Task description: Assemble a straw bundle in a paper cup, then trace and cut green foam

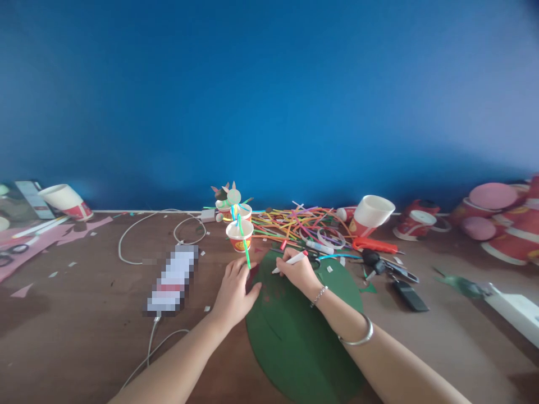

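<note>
My right hand [296, 269] is closed around a white marker with a red end [298, 259], its tip low over the upper left of a green oval sheet [303, 336]. My left hand [236, 289] lies flat with its fingers apart at the sheet's left edge, the thumb on the green. A dark red paper piece [253, 274] shows between thumb and forefinger. Just beyond those fingers, a bright green straw [246, 255] hangs down in front of a red and white paper cup [240, 240]. Straw figures with round paper heads [233, 196] rise behind that cup.
Colourful straws [290, 224] are heaped along the wall. To the right lie an orange-handled tool [377, 245], keys [373, 261] and a black fob [409, 295]. A phone [174, 278] with a cable is on the left. More cups [373, 213] stand behind.
</note>
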`<state>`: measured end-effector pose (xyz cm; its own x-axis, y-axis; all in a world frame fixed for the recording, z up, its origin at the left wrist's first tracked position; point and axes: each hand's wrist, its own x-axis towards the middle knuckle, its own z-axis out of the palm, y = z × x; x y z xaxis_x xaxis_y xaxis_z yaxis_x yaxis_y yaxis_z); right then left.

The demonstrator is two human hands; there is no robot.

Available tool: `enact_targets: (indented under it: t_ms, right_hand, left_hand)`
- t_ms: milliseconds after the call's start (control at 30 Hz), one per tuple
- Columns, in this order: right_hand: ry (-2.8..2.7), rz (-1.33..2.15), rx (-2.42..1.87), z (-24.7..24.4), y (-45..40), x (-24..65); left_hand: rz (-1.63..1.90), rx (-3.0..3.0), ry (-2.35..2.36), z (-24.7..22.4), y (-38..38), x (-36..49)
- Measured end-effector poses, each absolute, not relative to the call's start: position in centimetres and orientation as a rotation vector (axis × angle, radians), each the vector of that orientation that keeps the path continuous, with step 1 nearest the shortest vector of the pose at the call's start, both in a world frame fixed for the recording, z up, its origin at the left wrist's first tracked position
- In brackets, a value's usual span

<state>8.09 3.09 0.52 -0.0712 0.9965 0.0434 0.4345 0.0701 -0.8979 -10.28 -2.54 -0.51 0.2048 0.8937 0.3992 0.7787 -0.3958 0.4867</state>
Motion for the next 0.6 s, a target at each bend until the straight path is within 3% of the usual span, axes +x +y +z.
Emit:
enact_targets:
  t_ms: [600]
  right_hand:
    - [-1.571, 0.956, -1.464, 0.41, 3.25, 8.07]
  left_hand:
    - [0.937, 2.292, 1.632, -0.51, -2.51, -10.28]
